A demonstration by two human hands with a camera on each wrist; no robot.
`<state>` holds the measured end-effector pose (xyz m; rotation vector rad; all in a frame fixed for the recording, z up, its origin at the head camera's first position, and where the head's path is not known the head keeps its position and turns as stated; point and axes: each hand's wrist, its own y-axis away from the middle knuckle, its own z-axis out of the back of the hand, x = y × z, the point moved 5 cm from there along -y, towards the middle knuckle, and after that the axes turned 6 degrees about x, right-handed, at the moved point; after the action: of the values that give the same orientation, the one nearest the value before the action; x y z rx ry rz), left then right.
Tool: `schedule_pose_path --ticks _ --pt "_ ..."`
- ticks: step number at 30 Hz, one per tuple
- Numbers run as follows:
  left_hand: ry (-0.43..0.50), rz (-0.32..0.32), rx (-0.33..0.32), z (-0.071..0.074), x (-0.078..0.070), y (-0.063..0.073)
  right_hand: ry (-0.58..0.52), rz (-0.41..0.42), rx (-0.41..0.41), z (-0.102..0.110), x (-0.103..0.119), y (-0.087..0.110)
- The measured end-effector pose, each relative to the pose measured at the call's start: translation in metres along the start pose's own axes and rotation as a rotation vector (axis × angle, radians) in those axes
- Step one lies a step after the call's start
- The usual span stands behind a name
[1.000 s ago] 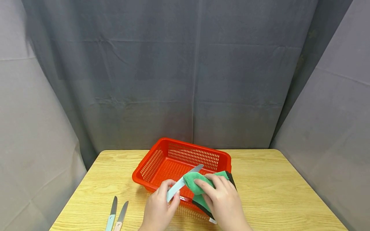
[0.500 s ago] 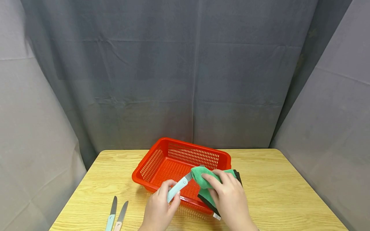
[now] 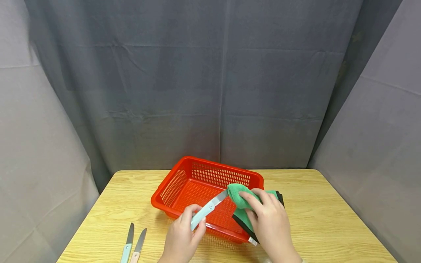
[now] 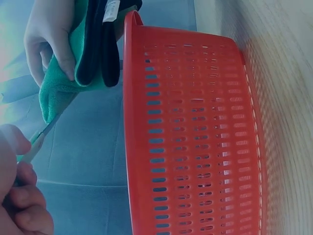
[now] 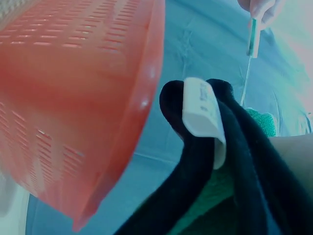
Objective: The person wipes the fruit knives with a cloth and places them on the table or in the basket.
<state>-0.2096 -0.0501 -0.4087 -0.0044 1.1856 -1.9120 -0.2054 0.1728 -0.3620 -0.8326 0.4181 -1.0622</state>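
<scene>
My left hand (image 3: 182, 233) grips the pale blue handle of a knife (image 3: 204, 214), its blade tilted up and away to the right over the basket. A folded green cloth (image 3: 242, 196) with black edging and a white tag wraps the blade's tip end. My right hand (image 3: 269, 221) pinches that cloth between thumb and fingers; the tip is hidden inside it. In the left wrist view the blade runs into the cloth (image 4: 58, 93). The right wrist view shows the cloth's black edge and white tag (image 5: 203, 107) up close.
A red plastic basket (image 3: 177, 175) with slotted walls stands on the wooden table (image 3: 315, 212) under both hands. Two more knives lie at the front left, one with a light blue handle (image 3: 126, 252), one with a beige handle (image 3: 135, 256). Grey curtains (image 3: 164, 91) enclose the back and sides.
My right hand has slid the cloth rightward and up along the blade toward its tip, baring the blade near the handle. My left hand and the knife have hardly moved.
</scene>
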Motion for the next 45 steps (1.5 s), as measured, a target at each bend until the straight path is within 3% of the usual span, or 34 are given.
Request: schedule_pose_path --ticks 9,22,32,45 --pt "0.007 0.030 0.013 -0.001 0.000 0.000 -0.018 0.055 -0.009 0.008 0.012 -0.001" --pt "0.031 0.043 0.005 -0.002 0.000 0.000 -0.056 0.149 0.011 0.002 0.031 0.003" --pt "0.044 0.042 0.003 -0.002 -0.001 0.000 -0.054 0.089 0.061 -0.004 0.025 0.004" --pt "0.031 0.054 0.018 -0.002 0.000 0.002 -0.003 0.017 0.010 -0.008 0.006 0.002"
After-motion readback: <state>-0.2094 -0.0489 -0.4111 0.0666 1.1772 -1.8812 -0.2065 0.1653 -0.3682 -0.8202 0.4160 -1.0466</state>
